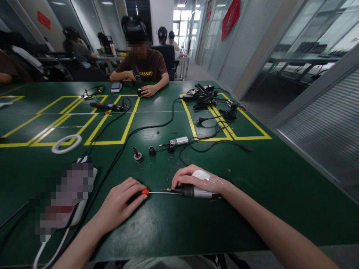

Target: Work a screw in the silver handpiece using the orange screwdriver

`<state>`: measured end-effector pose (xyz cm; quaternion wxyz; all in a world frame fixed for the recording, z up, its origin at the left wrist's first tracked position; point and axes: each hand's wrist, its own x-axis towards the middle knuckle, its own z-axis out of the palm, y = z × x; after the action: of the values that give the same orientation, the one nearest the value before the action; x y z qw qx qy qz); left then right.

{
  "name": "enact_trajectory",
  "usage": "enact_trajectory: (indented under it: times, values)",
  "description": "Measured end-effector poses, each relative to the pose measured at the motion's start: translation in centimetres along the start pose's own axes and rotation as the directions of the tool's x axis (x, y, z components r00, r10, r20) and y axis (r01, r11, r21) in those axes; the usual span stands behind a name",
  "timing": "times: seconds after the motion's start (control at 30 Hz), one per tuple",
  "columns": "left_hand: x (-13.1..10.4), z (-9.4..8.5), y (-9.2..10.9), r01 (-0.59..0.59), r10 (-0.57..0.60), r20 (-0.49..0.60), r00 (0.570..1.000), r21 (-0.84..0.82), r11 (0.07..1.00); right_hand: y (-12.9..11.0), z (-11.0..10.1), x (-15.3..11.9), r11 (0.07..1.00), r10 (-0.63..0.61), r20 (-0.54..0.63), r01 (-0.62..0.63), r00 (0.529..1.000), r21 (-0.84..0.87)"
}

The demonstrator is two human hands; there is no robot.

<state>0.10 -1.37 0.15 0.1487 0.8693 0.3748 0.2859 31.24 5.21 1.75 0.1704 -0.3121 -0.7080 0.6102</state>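
Near the table's front edge, my left hand point(122, 200) closes round the black and orange handle of a screwdriver point(164, 192). Its thin shaft points right, and its end meets or passes just in front of a silver and black cylindrical tool point(196, 192) with a narrow metal tip. My right hand point(193, 177) is bent over that tool, fingertips at its black front part. The palm side and part of the grip are hidden. A white round patch under clear tape is on the back of this hand. Just beyond lies a similar silver tool point(179, 141).
Black nozzle-like parts point(152, 151), a round metal part with a stem point(137, 155) and tiny screws lie ahead. Left are a tape roll point(66, 144), a blurred-out device point(67, 198) and a long black cable point(134, 130). Tangled cables point(206, 95) lie far right. A co-worker point(143, 61) sits opposite.
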Motion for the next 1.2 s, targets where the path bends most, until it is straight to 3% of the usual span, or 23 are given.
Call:
enact_trajectory:
  times: [0.83,1.2]
  values:
    - [-0.24,0.24,0.10,0.033,-0.036,-0.040,0.999,-0.068,0.997,0.24,-0.05,-0.02,0.999,-0.032,0.009,0.032,0.999,-0.008]
    - [0.12,-0.03,0.11,-0.024,0.024,0.002,1.000,0.020,1.000,0.13,-0.13,-0.01,1.000,-0.028,0.011,0.028,1.000,-0.007]
